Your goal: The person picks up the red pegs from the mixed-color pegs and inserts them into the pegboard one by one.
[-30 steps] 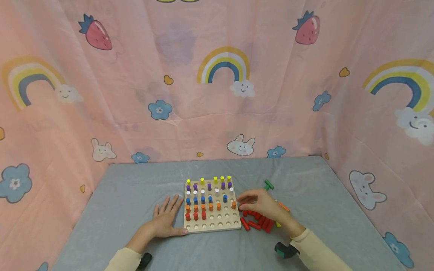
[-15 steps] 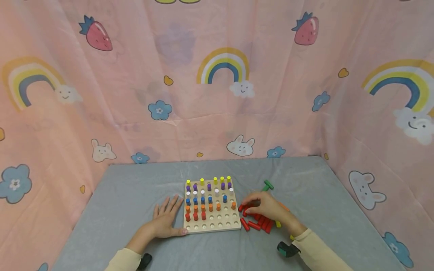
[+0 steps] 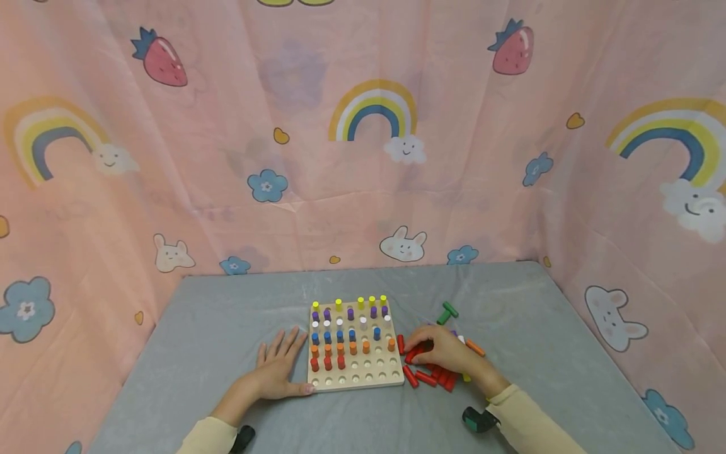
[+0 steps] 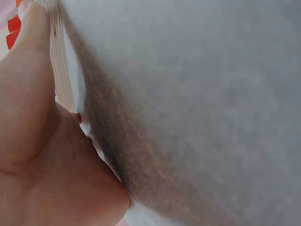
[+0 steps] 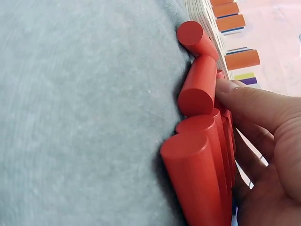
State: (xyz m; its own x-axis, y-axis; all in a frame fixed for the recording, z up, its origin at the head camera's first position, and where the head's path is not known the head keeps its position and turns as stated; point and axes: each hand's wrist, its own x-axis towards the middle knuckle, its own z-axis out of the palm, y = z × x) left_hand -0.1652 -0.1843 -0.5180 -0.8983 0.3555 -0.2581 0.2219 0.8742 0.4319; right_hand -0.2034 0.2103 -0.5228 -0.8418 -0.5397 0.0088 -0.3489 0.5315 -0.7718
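Note:
A wooden pegboard (image 3: 360, 372) stands mid-table with rows of yellow, purple, white, blue, orange and red pegs upright in its holes; the front row of holes is bare. My left hand (image 3: 278, 374) lies with fingers spread on the cloth at the board's left side, its thumb against the front left corner. In the left wrist view that thumb lies along the board's wooden edge (image 4: 61, 61). Right of the board, my right hand (image 3: 445, 348) pinches a red peg (image 3: 413, 357) at the pile. Its fingers partly hide the other red pegs (image 5: 193, 165).
A loose red peg (image 3: 401, 343) lies right beside the board's right edge. Two green pegs (image 3: 450, 309) lie behind the right hand, and an orange peg (image 3: 475, 347) shows past its wrist. A grey cloth (image 3: 227, 315) covers the table; a printed pink curtain (image 3: 340, 208) hangs behind.
My right hand has drawn back from the board's right edge to the red pile. A red peg now shows uncovered beside the board. The left hand has stayed in place.

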